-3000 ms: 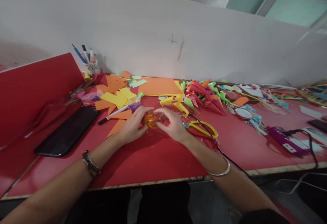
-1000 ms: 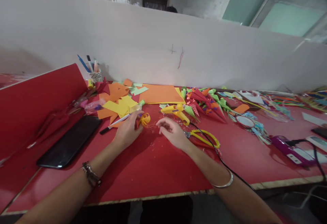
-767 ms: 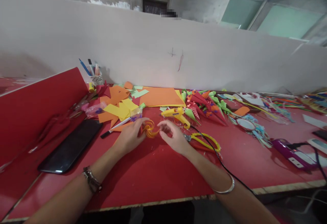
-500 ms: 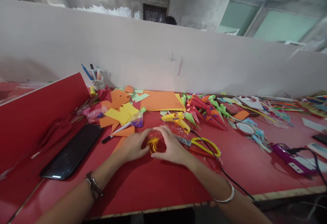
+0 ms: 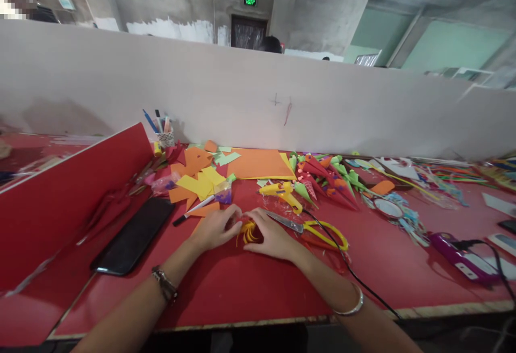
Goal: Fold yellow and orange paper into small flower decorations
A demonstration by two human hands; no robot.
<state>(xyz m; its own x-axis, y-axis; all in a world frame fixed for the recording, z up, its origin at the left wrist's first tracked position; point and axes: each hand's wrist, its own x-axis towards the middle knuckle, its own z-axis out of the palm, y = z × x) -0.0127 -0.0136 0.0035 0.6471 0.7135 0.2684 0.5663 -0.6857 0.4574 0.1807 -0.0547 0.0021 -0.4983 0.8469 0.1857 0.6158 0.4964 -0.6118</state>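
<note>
A second ago apart, the left hand [image 5: 213,228] and right hand [image 5: 273,236] now close curled fingertips on the yellow paper curl [image 5: 249,232] (scissors [image 5: 322,229] just right of them).

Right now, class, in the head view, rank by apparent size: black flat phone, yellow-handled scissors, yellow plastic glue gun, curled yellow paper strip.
1. Black flat phone, though nearer the camera.
2. Yellow-handled scissors.
3. Yellow plastic glue gun, only slightly smaller.
4. Curled yellow paper strip, partly hidden by fingers.
</note>
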